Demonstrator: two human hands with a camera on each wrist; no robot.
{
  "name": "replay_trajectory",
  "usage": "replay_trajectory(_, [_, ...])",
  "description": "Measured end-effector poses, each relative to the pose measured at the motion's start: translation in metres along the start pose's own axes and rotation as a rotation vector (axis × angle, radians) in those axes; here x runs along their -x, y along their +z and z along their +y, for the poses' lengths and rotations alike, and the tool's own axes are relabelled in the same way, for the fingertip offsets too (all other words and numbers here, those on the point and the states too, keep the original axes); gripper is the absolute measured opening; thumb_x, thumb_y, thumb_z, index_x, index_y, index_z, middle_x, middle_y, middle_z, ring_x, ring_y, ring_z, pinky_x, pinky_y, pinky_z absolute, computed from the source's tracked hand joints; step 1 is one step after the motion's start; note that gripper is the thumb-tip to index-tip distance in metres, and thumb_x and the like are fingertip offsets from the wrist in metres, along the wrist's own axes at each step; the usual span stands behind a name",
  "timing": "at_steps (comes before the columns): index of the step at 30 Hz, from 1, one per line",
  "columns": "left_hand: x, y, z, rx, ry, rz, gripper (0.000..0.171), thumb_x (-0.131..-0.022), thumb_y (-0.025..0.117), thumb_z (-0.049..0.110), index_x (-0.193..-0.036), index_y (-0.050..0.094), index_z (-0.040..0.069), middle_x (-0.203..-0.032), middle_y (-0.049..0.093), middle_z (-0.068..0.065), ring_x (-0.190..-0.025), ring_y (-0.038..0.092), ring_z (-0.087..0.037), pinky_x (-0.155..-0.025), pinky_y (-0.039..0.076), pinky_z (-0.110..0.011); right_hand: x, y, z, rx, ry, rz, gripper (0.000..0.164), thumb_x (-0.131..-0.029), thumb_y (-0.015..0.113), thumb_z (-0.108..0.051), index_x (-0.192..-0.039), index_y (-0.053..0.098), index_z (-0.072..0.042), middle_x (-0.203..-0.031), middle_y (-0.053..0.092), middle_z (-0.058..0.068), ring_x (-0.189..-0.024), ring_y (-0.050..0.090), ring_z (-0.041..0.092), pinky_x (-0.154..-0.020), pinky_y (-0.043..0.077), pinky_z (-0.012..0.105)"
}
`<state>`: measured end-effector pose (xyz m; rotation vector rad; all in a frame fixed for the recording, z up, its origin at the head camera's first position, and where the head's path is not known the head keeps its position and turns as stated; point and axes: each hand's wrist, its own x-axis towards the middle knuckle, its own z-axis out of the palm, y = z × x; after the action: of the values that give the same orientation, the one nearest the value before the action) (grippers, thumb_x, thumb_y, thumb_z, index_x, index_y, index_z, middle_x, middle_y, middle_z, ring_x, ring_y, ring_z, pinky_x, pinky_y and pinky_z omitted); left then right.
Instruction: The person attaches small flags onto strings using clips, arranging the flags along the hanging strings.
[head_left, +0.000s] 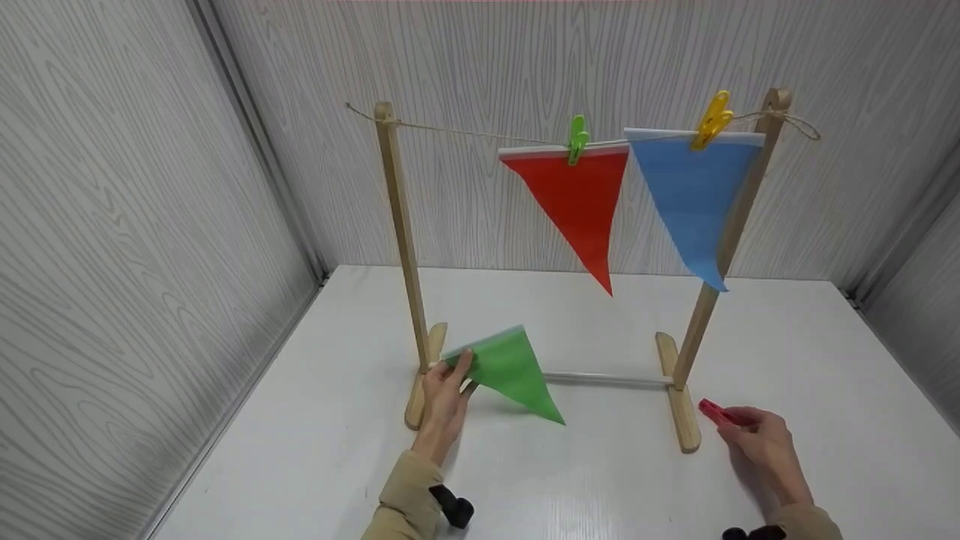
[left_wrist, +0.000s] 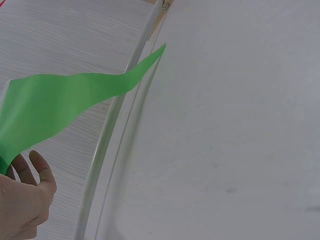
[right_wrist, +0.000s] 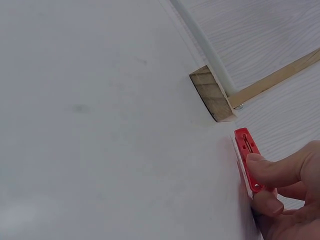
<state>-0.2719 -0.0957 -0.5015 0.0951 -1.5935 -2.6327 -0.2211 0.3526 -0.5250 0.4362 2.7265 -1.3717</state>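
A green triangular pennant (head_left: pixel 511 369) hangs from my left hand (head_left: pixel 448 396), which pinches it near one end of its pale top edge. In the left wrist view, the pennant (left_wrist: pixel 60 100) stretches out to a narrow tip beyond the left hand (left_wrist: pixel 27 195). Low over the table, my right hand (head_left: pixel 765 448) pinches a red clothespin (head_left: pixel 716 412) between thumb and fingers, right of the stand's right foot. The right wrist view shows the thumb on the side of that clothespin (right_wrist: pixel 248 157). Whether the clothespin touches the table I cannot tell.
Two wooden posts, left (head_left: pixel 401 240) and right (head_left: pixel 739 225), carry a string (head_left: pixel 465 133). A green clothespin (head_left: pixel 577 140) holds a red pennant (head_left: pixel 581 199) on it; a yellow clothespin (head_left: pixel 711 121) holds a blue pennant (head_left: pixel 694 195). A pale bar (head_left: pixel 611 379) joins the posts low down.
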Motion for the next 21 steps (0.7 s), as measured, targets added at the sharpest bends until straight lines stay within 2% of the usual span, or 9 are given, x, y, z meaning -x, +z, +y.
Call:
replay_trajectory(7, [-0.0011,0.0005,-0.0007,0.009,-0.013,0.021,0.043,-0.102,0.061,0.020,-0.130,0.053,-0.011,-0.123,0.058,-0.010,-0.123,0.057,-0.023,-0.117,0.040,-0.051,-0.0019,-0.0001,-0.0025,-0.008,0.035,-0.016,0.049,-0.096,0.060,-0.009,-0.136,0.047,0.016,-0.126,0.056,0.035,-0.096,0.056,0.026,-0.070,0.044,0.022])
replay_trajectory(13, [-0.0019,0.0004,-0.0003,0.005,-0.012,0.016,0.044,-0.102,0.061,0.020,-0.131,0.052,-0.012,-0.124,0.057,-0.011,-0.124,0.056,-0.023,-0.117,0.040,-0.051,-0.0028,0.0004,-0.0027,-0.009,0.030,-0.007,0.045,-0.099,0.057,-0.010,-0.135,0.048,0.015,-0.128,0.055,0.036,-0.100,0.055,0.030,-0.072,0.045,0.023])
replay_trajectory(17, [-0.0014,-0.0003,-0.0001,0.001,-0.009,0.005,0.045,-0.102,0.061,0.020,-0.131,0.051,-0.012,-0.125,0.057,-0.012,-0.125,0.056,-0.023,-0.117,0.039,-0.051,-0.0029,0.0007,-0.0015,0.000,0.011,0.001,0.045,-0.101,0.056,-0.014,-0.136,0.048,0.014,-0.129,0.054,0.036,-0.105,0.054,0.033,-0.080,0.046,0.028])
replay_trajectory(21, [0.0001,-0.0014,0.0001,-0.017,0.003,-0.023,0.045,-0.103,0.058,0.021,-0.133,0.050,-0.012,-0.131,0.054,-0.013,-0.132,0.053,-0.028,-0.119,0.038,-0.051,-0.0014,0.0005,-0.0007,0.043,-0.050,0.025,0.045,-0.103,0.055,-0.017,-0.135,0.048,0.014,-0.124,0.056,0.035,-0.103,0.055,0.033,-0.078,0.045,0.028])
